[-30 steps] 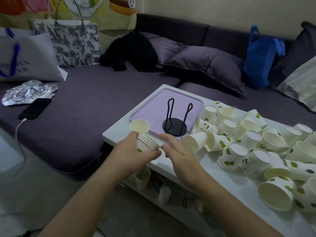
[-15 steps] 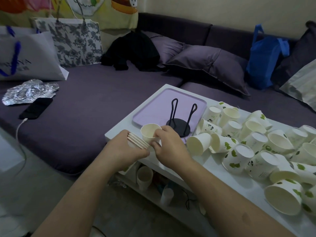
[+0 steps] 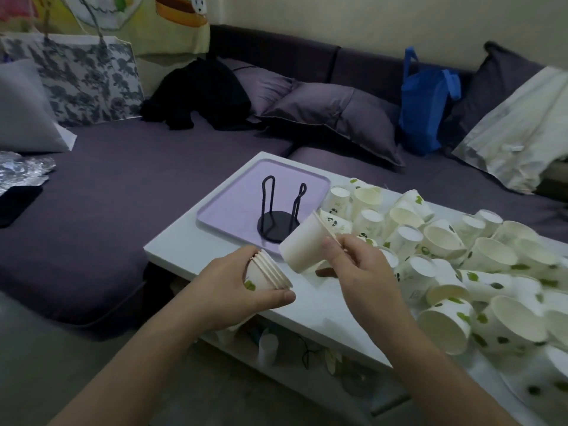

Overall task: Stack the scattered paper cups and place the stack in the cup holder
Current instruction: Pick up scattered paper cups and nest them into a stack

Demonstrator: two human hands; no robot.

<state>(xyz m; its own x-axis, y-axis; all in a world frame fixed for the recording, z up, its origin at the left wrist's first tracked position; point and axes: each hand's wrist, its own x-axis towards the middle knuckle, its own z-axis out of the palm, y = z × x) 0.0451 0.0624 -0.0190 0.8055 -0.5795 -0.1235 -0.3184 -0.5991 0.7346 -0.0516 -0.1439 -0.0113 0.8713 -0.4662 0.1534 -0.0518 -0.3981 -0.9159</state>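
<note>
My left hand [image 3: 233, 282] grips a short stack of nested paper cups [image 3: 267, 273], rims pointing right, above the table's near left edge. My right hand [image 3: 358, 264] pinches a single paper cup [image 3: 302, 241] by its rim, tilted with its base toward the stack and a small gap between them. Behind the cup, the black wire cup holder [image 3: 278, 210] stands empty on a lilac tray [image 3: 233, 207]. Many white cups with green leaf prints [image 3: 445, 259] lie scattered across the table's right half.
The white low table [image 3: 190, 250] has a lower shelf holding more cups and clutter [image 3: 267, 345]. A purple sofa with cushions [image 3: 332, 115], a blue bag [image 3: 425, 96] and a black garment [image 3: 199, 93] wraps round behind and to the left.
My right hand picked up the single cup that stood by the tray and lifted it, tilting it toward the stack. My left hand with the stack shifted slightly.
</note>
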